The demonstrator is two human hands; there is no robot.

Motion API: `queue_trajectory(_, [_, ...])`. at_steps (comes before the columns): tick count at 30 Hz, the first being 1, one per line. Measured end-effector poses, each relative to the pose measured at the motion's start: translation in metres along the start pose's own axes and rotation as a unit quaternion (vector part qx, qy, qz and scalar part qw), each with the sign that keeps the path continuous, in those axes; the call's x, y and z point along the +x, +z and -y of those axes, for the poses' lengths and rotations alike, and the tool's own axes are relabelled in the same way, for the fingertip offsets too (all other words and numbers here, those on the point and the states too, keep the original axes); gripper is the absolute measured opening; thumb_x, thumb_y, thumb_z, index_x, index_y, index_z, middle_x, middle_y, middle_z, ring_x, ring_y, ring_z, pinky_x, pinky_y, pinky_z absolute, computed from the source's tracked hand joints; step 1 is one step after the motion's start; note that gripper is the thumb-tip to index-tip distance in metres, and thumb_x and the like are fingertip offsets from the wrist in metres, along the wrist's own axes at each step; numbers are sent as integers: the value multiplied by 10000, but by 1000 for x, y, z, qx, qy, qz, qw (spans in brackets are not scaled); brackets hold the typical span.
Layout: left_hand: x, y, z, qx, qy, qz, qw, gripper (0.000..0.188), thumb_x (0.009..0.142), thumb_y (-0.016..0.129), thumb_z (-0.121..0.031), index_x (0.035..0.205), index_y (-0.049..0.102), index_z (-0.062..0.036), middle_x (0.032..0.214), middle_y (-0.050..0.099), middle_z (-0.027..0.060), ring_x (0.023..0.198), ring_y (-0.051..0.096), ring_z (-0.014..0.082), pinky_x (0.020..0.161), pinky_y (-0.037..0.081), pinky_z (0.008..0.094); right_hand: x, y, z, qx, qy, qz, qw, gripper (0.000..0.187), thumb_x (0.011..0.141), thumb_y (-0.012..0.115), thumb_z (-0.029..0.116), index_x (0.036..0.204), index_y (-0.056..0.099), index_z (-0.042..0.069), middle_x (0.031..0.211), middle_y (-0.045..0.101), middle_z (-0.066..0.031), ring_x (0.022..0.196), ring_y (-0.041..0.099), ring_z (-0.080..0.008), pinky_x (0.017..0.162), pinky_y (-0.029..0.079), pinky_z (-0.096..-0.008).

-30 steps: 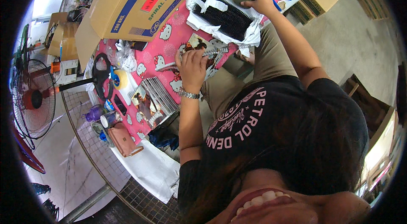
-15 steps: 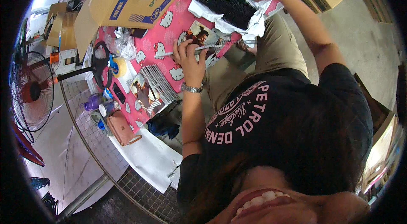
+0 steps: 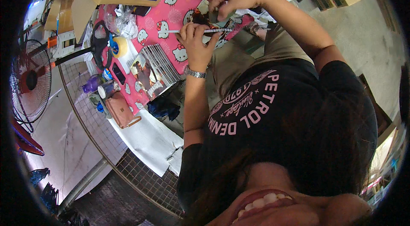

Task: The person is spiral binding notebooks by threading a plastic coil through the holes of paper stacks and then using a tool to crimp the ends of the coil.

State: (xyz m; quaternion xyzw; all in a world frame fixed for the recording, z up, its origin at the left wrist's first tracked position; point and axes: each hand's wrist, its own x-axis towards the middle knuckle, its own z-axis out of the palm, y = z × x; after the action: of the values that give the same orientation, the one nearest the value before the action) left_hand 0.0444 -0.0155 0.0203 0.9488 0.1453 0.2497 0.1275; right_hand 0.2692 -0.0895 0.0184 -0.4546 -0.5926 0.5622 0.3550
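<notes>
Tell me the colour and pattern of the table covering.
The table covering is pink with white cartoon cat faces, best seen in the head view.

- Your left forearm (image 3: pixel 195 104) rises almost straight up from the lower sleeve, the wrist close to in line with it.
- Your left hand (image 3: pixel 197 42) is back-up, fingers slightly parted and bent, thumb set off to the right.
- Your right forearm (image 3: pixel 299 19) slants up and leftward from a bent elbow (image 3: pixel 328 51).
- Your right hand (image 3: pixel 226 4) curls downward, thumb beneath the fingers (their tips are hard to make out), just above and right of your left.
</notes>
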Motion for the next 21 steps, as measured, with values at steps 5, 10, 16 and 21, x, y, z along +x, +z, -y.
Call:
queue_trajectory(5, [0,1,1,6,-1,-2,1000,390,675,797,-277,919,598,-46,997,537,121,1020,457,329,893,350,438,2,-3,11,2,-40,18,999,380,747,663,203,1062,627,-6,1044,580,-74,920,553,-184,836,431,-304])
queue_trajectory(10, [-5,6,8,-22,-31,-1,999,482,709,757,-377,1003,574,-42,1085,535,145,1124,427,350,954,303,508,-4,1,27,-9,-12,23,1000,398,723,696,212,1040,618,-15,1037,570,-90,967,541,-170,823,436,-294])
queue_trajectory(16, [-5,7,8,-42,-37,-10,998,536,686,772,-386,1014,550,-25,1100,527,164,1112,436,357,948,309,506,1,-1,15,72,-62,69,993,415,700,702,211,1050,625,4,1037,576,-83,1001,540,-192,860,438,-312])
queue_trajectory(21, [-4,2,6,-33,-59,-3,998,556,643,805,-373,998,558,-24,1084,521,139,1081,447,339,927,325,491,6,-3,22,-19,-29,41,999,435,713,708,229,1075,621,3,1011,562,-82,988,535,-183,860,437,-309])
